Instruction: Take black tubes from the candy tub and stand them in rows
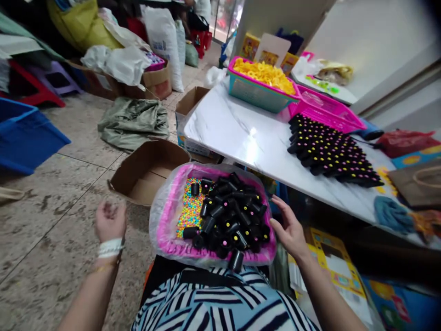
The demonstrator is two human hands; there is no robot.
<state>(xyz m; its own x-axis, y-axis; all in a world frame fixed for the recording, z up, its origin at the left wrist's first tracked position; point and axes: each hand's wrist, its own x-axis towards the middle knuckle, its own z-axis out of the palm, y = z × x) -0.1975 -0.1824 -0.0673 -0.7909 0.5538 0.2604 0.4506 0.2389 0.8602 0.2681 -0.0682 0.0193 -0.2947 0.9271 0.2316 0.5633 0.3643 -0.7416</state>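
Note:
A pink basket (164,220) lined with clear plastic rests on my lap. Small multicoloured beads (189,209) fill its left part, and a heap of short black plastic tubes (237,211), several with a pink or yellow dot at the end, covers the rest. One black tube (236,260) lies over the near rim. My right hand (291,232) is open beside the basket's right rim, thumb and fingers apart, fingertips close to the edge. Off to the left, above the floor, my left hand (110,221) is curled closed and slightly blurred; what it holds, if anything, is hidden.
An open cardboard box (148,177) stands on the floor beyond the basket. The white marbled table (234,124) bears rows of black tubes (330,149), a teal basket of yellow pieces (258,94) and a pink basket (330,108). A blue crate (31,138) is at left.

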